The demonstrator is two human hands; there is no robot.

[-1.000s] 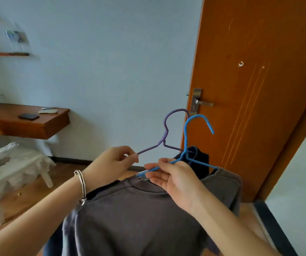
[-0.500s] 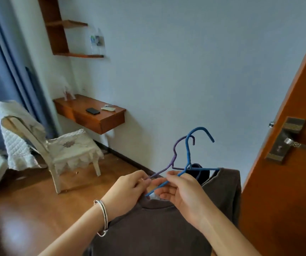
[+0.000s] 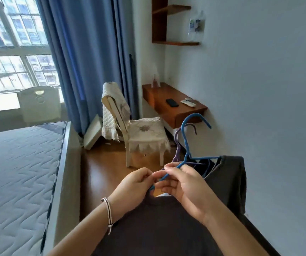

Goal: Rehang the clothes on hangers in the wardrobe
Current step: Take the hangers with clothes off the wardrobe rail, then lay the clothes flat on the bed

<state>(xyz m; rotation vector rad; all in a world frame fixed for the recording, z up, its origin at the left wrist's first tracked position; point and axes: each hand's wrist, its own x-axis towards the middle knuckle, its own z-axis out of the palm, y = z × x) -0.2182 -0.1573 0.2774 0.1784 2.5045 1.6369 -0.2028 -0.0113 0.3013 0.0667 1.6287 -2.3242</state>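
Observation:
A dark grey sweatshirt (image 3: 167, 224) hangs in front of me on a blue hanger (image 3: 186, 143), collar towards my hands. A purple hanger (image 3: 177, 145) sits just behind the blue one, with a darker garment (image 3: 206, 166) under it. My left hand (image 3: 135, 187) pinches the near arm of the hangers at the collar; which of the two it grips is hidden. My right hand (image 3: 183, 185) is closed on the blue hanger's left arm. Both hooks point up, free of any rail. No wardrobe is in view.
A bare quilted mattress (image 3: 17, 172) fills the left. A white covered chair (image 3: 137, 132) stands ahead on the wooden floor, a wall-mounted wooden desk (image 3: 174, 108) with a phone and remote behind it. Blue curtains (image 3: 85, 58) and a window are at the far left; white wall on the right.
The view has swung left, away from the orange door, towards the bed, curtains and window. My hands have closed together on the hangers, and the two hooks now overlap.

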